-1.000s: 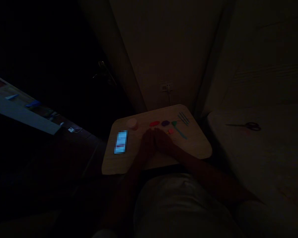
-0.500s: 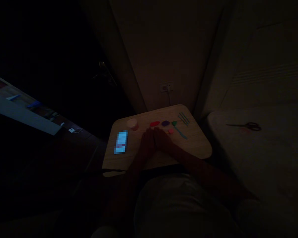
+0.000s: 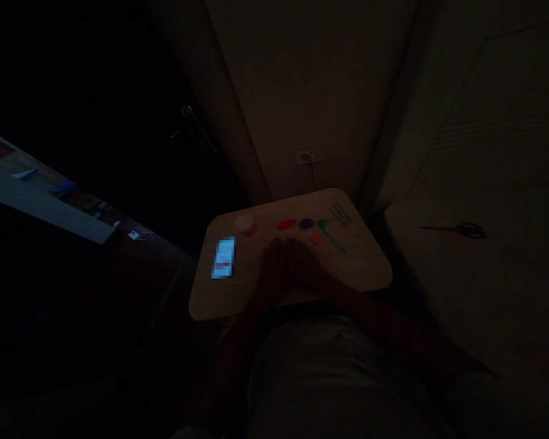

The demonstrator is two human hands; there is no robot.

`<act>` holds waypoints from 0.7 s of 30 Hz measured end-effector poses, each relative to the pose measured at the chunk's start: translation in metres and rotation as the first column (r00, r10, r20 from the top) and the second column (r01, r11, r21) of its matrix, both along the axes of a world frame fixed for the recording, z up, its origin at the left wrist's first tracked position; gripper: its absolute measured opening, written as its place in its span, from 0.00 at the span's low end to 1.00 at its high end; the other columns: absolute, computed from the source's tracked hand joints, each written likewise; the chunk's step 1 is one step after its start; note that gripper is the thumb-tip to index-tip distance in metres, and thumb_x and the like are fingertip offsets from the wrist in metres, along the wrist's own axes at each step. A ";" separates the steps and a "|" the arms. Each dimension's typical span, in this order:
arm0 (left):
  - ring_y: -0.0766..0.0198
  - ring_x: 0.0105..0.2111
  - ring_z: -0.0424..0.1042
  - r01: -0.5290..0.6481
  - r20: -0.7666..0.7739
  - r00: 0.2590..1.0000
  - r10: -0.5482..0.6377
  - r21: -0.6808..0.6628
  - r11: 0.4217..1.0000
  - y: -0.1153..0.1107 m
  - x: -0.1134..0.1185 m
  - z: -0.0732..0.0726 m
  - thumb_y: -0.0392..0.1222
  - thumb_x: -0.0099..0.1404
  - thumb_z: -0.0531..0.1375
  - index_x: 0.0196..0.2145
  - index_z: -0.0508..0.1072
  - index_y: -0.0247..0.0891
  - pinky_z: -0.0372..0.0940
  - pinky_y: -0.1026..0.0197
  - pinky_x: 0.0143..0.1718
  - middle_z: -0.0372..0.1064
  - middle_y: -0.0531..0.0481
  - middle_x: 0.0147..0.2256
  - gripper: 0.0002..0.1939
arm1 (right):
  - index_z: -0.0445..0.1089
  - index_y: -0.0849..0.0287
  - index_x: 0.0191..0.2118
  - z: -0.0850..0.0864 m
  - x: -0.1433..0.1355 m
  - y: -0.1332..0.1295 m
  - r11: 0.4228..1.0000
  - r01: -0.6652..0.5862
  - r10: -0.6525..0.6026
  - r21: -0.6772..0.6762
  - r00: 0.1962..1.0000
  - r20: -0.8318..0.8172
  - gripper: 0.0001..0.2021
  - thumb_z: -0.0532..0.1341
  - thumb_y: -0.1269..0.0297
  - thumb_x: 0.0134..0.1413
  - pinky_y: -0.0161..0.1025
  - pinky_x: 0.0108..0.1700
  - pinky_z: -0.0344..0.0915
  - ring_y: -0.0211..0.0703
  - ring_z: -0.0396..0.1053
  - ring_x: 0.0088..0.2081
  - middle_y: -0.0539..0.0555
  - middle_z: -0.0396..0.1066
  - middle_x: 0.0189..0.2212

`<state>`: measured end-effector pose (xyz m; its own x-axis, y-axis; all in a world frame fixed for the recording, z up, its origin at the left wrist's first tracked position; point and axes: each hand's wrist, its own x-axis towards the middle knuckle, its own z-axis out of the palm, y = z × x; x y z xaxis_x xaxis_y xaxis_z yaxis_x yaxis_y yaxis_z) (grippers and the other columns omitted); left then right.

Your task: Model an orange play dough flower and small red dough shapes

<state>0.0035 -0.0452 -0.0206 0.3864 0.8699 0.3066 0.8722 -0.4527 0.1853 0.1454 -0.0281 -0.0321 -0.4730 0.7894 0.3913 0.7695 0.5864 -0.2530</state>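
In dim light, my left hand (image 3: 273, 267) and my right hand (image 3: 303, 265) are side by side over the near middle of a small wooden table (image 3: 357, 262). Both look flat, fingers stretched forward, nothing visible in them. Beyond the fingertips lie a red lump (image 3: 286, 224), a purple lump (image 3: 306, 224) and a green lump (image 3: 322, 224). A pink lump (image 3: 317, 239) is just right of my right hand's fingers. A teal tool (image 3: 335, 241) reaches from the green lump, and several thin sticks (image 3: 341, 215) lie at the back right.
A lidded tub (image 3: 246, 225) stands at the table's back left, with a lit phone (image 3: 224, 258) in front of it. Scissors (image 3: 469, 230) lie on a pale surface at the right. A plugged wall socket (image 3: 310, 156) is behind the table.
The picture is darker and the view has shifted slightly. My hands have drawn back a little from the lumps, still side by side. The lumps and tools keep their places on the table.
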 end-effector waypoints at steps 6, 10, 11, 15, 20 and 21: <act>0.43 0.71 0.51 0.008 0.025 1.000 -0.007 -0.049 0.999 0.035 -0.002 0.000 0.37 0.71 0.48 0.69 0.52 0.25 0.51 0.35 0.69 0.51 0.26 0.69 0.31 | 0.60 0.82 0.65 0.003 -0.004 0.028 1.000 0.027 -0.027 0.000 0.998 0.051 0.25 0.50 0.77 0.65 0.57 0.69 0.55 0.61 0.59 0.68 0.78 0.60 0.65; 0.43 0.71 0.51 0.006 0.022 1.000 -0.005 -0.031 0.999 0.026 0.000 0.002 0.38 0.71 0.50 0.69 0.53 0.26 0.51 0.36 0.70 0.51 0.27 0.69 0.32 | 0.59 0.80 0.67 0.002 0.000 0.020 1.000 0.015 -0.015 0.005 0.998 0.061 0.26 0.49 0.76 0.65 0.57 0.70 0.55 0.61 0.59 0.68 0.77 0.59 0.66; 0.42 0.71 0.52 0.008 0.020 1.000 -0.007 -0.022 1.000 0.019 0.000 0.002 0.38 0.71 0.51 0.69 0.54 0.26 0.51 0.36 0.70 0.52 0.28 0.69 0.31 | 0.59 0.80 0.67 0.002 0.001 0.014 1.000 0.013 -0.013 0.005 0.998 0.058 0.26 0.49 0.76 0.65 0.58 0.69 0.55 0.60 0.59 0.68 0.77 0.60 0.66; 0.42 0.71 0.51 0.008 0.009 1.000 -0.008 -0.003 1.000 -0.006 -0.001 -0.001 0.37 0.70 0.51 0.69 0.53 0.27 0.51 0.35 0.69 0.52 0.28 0.69 0.32 | 0.60 0.78 0.67 0.000 0.004 -0.010 1.000 0.002 -0.002 0.011 0.999 0.034 0.26 0.51 0.75 0.64 0.59 0.69 0.56 0.61 0.60 0.67 0.76 0.61 0.65; 0.42 0.70 0.52 -0.014 -0.001 1.000 0.014 -0.016 1.000 0.002 -0.002 -0.005 0.38 0.71 0.50 0.69 0.53 0.27 0.51 0.35 0.69 0.53 0.28 0.69 0.31 | 0.60 0.81 0.66 0.002 0.001 -0.005 1.000 0.011 -0.011 0.012 0.999 0.040 0.26 0.51 0.76 0.64 0.58 0.69 0.55 0.63 0.60 0.67 0.77 0.61 0.65; 0.42 0.70 0.53 -0.012 0.000 1.000 0.012 -0.021 1.000 0.008 -0.002 -0.005 0.37 0.70 0.50 0.69 0.54 0.26 0.51 0.36 0.70 0.53 0.28 0.69 0.31 | 0.60 0.81 0.66 0.003 0.000 0.002 1.000 0.022 -0.023 0.002 0.999 0.042 0.26 0.50 0.76 0.65 0.57 0.69 0.56 0.63 0.60 0.67 0.77 0.61 0.65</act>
<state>0.0011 -0.0368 -0.0259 0.3758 0.8807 0.2883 0.8777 -0.4381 0.1942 0.1452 -0.0263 -0.0291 -0.4712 0.7994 0.3728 0.7924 0.5693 -0.2193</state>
